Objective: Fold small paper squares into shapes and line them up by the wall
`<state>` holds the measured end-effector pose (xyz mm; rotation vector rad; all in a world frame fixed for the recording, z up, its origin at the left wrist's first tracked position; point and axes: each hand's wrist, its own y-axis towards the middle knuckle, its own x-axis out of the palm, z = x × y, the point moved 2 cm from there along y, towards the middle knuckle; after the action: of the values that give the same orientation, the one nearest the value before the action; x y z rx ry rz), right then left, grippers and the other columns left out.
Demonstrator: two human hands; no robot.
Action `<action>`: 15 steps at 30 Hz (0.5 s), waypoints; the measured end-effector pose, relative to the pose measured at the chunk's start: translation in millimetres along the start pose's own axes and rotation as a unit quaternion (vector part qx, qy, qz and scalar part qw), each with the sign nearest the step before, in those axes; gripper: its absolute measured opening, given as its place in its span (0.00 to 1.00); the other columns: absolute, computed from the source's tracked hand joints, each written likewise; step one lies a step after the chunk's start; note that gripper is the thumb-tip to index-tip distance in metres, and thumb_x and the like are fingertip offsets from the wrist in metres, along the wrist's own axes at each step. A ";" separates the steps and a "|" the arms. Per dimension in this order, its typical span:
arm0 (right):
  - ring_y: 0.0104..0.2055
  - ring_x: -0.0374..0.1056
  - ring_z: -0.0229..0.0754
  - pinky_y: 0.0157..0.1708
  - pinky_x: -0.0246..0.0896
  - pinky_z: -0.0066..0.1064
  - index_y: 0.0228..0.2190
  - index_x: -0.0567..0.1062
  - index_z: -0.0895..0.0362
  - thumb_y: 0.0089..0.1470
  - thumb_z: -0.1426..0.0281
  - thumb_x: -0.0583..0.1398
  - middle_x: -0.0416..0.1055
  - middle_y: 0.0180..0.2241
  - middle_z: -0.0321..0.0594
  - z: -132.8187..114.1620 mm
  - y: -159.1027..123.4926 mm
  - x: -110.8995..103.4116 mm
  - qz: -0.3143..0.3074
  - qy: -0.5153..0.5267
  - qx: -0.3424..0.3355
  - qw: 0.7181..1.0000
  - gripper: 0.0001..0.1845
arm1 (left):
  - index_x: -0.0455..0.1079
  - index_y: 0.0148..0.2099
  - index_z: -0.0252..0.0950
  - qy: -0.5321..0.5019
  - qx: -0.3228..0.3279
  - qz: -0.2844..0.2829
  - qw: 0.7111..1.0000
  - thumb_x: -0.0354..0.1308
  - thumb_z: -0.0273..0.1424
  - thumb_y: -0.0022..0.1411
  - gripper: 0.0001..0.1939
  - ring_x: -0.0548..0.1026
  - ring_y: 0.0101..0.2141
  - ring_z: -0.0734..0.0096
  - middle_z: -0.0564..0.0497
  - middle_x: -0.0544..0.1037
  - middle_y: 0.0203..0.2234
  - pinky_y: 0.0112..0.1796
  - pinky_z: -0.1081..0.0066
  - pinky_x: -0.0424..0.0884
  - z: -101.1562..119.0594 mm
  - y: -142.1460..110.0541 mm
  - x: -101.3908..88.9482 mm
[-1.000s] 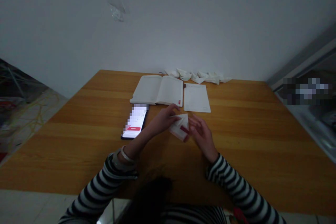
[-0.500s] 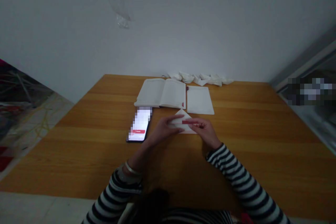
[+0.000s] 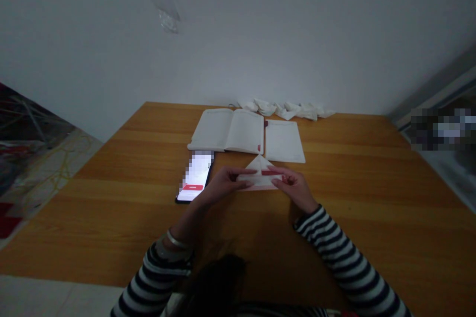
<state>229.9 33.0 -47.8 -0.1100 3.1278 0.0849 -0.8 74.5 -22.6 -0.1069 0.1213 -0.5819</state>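
Note:
Between my hands is a folded sheet of white paper (image 3: 260,181) with a peaked top and a red band across its middle. My left hand (image 3: 225,183) pinches its left end, thumb below and fingers above. On the right end, my right hand (image 3: 295,185) grips the paper near the red band, with the thumb in front. The paper is just above or on the table; which one I cannot tell. Left of my left hand lies a phone (image 3: 195,176) with a lit screen. Beyond the paper is an open notebook (image 3: 228,130) with blank pages.
A loose white sheet or pad (image 3: 284,141) lies right of the notebook. Crumpled white paper (image 3: 286,110) runs along the back edge against the wall (image 3: 238,34). The wooden table (image 3: 111,208) spreads to both sides.
The front edge of the paper now shows a flap folded up over it. My right hand has shifted its thumb down onto that flap; my left hand still holds the left end.

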 end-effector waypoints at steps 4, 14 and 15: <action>0.41 0.77 0.46 0.45 0.73 0.43 0.58 0.73 0.52 0.57 0.61 0.64 0.82 0.43 0.41 -4.4 -1.9 2.9 0.060 -0.021 -0.026 0.998 0.28 | 0.75 0.50 0.34 0.053 0.062 0.102 0.991 0.63 0.36 0.63 0.16 0.80 0.37 0.65 0.46 0.83 0.37 0.38 0.67 0.75 2.3 0.0 8.3; 0.50 0.70 0.52 0.52 0.67 0.50 0.40 0.81 0.53 0.59 0.79 0.59 0.80 0.47 0.45 -2.0 -12.7 -0.3 -0.036 -0.433 -0.274 0.858 0.14 | 0.74 0.42 0.35 0.470 0.196 0.091 0.856 0.58 0.21 0.63 0.07 0.73 0.53 0.52 0.37 0.74 0.53 0.50 0.53 0.72 -11.6 -11.0 24.3; 0.49 0.70 0.52 0.50 0.68 0.49 0.41 0.81 0.54 0.59 0.80 0.58 0.79 0.46 0.46 -2.2 -15.1 2.0 -0.049 -0.463 -0.270 0.843 0.14 | 0.74 0.43 0.34 0.498 0.188 0.081 0.843 0.57 0.21 0.64 0.07 0.72 0.53 0.51 0.36 0.74 0.53 0.51 0.52 0.72 -11.9 -13.9 27.5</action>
<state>228.9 17.7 -46.5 -0.1669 2.0441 0.7606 12.8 47.0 -34.7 0.6047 1.0179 -0.4301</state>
